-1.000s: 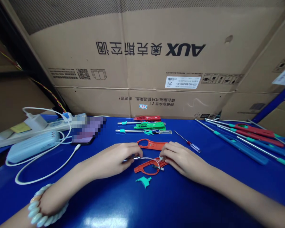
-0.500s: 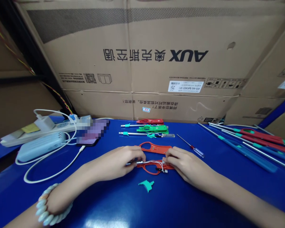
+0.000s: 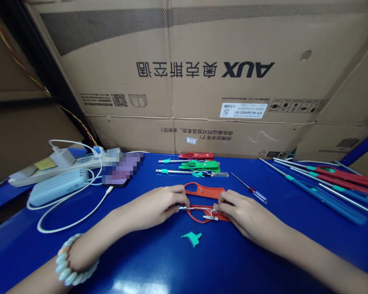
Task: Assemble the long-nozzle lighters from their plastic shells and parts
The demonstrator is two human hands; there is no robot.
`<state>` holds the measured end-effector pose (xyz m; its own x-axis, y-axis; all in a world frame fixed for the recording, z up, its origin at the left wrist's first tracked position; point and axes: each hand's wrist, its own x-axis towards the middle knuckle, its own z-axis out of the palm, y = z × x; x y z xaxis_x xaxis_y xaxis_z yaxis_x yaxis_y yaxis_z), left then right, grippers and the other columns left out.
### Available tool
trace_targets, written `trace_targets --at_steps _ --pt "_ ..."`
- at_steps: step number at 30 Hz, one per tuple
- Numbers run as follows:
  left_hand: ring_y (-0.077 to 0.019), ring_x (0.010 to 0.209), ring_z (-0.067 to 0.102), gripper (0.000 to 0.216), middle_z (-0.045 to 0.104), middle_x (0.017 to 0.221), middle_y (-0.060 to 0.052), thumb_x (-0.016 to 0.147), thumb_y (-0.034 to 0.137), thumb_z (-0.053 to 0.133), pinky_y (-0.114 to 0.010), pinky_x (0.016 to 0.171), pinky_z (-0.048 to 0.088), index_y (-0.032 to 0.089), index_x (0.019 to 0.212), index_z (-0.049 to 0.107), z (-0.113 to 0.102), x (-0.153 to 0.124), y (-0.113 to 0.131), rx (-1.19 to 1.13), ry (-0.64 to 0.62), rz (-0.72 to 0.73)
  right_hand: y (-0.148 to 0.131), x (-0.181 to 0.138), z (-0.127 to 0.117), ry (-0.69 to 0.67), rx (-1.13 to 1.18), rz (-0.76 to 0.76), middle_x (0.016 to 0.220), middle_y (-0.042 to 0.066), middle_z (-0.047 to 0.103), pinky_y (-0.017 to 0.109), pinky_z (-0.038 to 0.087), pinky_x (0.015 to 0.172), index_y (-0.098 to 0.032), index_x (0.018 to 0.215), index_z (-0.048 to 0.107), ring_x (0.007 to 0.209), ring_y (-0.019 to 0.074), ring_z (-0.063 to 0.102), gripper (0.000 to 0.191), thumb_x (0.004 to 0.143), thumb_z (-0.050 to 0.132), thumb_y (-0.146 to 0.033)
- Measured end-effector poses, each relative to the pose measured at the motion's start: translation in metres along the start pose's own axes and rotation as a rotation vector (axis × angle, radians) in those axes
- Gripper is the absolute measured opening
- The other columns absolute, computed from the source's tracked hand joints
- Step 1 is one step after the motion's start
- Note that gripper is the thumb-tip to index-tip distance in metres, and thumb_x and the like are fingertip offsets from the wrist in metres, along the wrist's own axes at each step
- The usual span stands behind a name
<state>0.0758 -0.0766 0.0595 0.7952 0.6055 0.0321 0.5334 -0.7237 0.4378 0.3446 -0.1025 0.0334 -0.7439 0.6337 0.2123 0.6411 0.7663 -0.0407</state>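
Observation:
Two orange lighter casing halves lie between my hands, the far half (image 3: 210, 192) bare and the near half (image 3: 194, 219) holding parts. My left hand (image 3: 165, 202) is closed on a thin metal tube (image 3: 182, 208) at the near half's left end; most of the tube is hidden by the fingers. White wires (image 3: 206, 210) run from there toward my right hand (image 3: 237, 208). Its fingertips pinch at the wires over the right part of the near half; what exactly they grip is hidden. A small white-and-dark cylinder (image 3: 210, 218) rests across this half. Closer to me lies a teal trigger piece (image 3: 192, 238).
Behind the casing lie red (image 3: 196, 156) and green (image 3: 202, 165) lighter casings with metal tubes. A screwdriver (image 3: 257, 195) lies to the right, beside several long lighters (image 3: 328, 200). At left are a power bank (image 3: 58, 188), white cable, phone (image 3: 125, 169) and power strip (image 3: 79, 161).
The view has shifted slightly, moving everything a little to the right. The small cylinder on the near half now shows more of its white side. Both hands keep nearly the same hold.

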Motion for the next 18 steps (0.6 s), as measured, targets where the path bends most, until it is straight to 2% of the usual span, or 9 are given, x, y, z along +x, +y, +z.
trace_targets --at_steps 6,11,18 --pt "-0.0191 0.099 0.061 0.028 0.062 0.106 -0.003 0.084 0.0 0.049 -0.028 0.084 0.047 0.019 0.098 0.062 0.0002 0.0011 -0.0005 0.009 -0.005 0.019 0.0006 -0.0008 -0.0012 0.009 0.024 -0.008 0.091 0.009 0.06 0.03 0.047 0.068 -0.012 0.092 0.066 0.078 0.0196 0.055 0.024 0.088 0.044 -0.002" --pt "-0.0182 0.094 0.063 0.025 0.065 0.101 -0.003 0.083 -0.001 0.049 -0.027 0.077 0.048 0.018 0.092 0.062 0.001 0.0007 0.0005 0.051 0.005 0.031 -0.0008 0.0002 -0.0034 -0.001 0.02 0.002 0.089 0.009 0.06 0.03 0.047 0.067 -0.013 0.091 0.066 0.078 0.0197 0.055 0.025 0.089 0.043 -0.003" --pt "-0.0184 0.094 0.063 0.029 0.063 0.101 -0.004 0.086 -0.001 0.044 -0.028 0.078 0.048 0.019 0.095 0.063 0.0066 0.0026 -0.0015 0.164 0.045 0.076 -0.0015 -0.0025 -0.0056 -0.042 0.045 0.025 0.09 0.009 0.061 0.03 0.047 0.066 -0.014 0.091 0.066 0.077 0.0197 0.056 0.026 0.089 0.042 -0.004"
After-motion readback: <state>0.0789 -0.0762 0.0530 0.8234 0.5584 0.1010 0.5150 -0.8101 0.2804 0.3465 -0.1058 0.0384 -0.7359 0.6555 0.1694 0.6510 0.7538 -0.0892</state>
